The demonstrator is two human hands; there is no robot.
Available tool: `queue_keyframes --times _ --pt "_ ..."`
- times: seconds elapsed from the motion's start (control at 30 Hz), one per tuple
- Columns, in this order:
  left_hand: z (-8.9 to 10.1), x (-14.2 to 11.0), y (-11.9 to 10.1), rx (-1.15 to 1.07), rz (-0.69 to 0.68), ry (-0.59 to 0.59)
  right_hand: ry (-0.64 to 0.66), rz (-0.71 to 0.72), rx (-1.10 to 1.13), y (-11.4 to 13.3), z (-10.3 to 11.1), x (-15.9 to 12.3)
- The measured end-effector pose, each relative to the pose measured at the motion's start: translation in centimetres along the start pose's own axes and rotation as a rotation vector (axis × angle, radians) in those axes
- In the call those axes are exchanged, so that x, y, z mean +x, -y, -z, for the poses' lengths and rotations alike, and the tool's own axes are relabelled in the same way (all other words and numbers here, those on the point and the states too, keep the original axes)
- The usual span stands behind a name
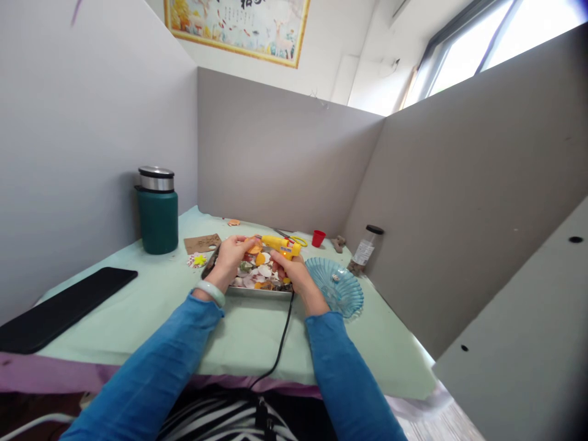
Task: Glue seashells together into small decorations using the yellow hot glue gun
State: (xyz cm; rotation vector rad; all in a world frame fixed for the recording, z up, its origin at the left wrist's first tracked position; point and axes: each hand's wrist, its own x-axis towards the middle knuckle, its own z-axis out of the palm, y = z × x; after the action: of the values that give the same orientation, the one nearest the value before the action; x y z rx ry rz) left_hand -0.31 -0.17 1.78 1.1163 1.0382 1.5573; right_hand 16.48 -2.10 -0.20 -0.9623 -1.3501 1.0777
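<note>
A teal bottle is standing at the left of the green-covered table, and a long black pad is lying nearer the left edge. A brown card is lying near a bright yellow star, to the left of the metal tray of mixed shells. Behind the tray, yellow-handled scissors and a red cup are sitting before the grey partition. On the right, a blue scalloped plate is resting near a black-lidded jar. The hands are partly blocking the view of the tray, and a black cord is trailing past its front edge.

Both forearms are reaching forward in blue sleeves. The right hand is gripping a yellow glue gun above the tray, its nozzle pointing toward the left hand. That hand is pinching a flat orange piece between thumb and fingers beside the nozzle; whether nozzle and piece are touching cannot be told.
</note>
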Motion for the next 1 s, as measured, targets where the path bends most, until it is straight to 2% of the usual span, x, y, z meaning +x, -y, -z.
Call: queue_keyframes --times 0.8,1.0 --pt "0.26 0.34 0.33 0.022 -0.032 -0.039 -0.024 -0.029 -0.003 -0.06 0.1 0.11" --pt "0.17 0.16 0.24 0.041 -0.033 -0.01 -0.018 -0.03 0.013 -0.04 0.15 0.19"
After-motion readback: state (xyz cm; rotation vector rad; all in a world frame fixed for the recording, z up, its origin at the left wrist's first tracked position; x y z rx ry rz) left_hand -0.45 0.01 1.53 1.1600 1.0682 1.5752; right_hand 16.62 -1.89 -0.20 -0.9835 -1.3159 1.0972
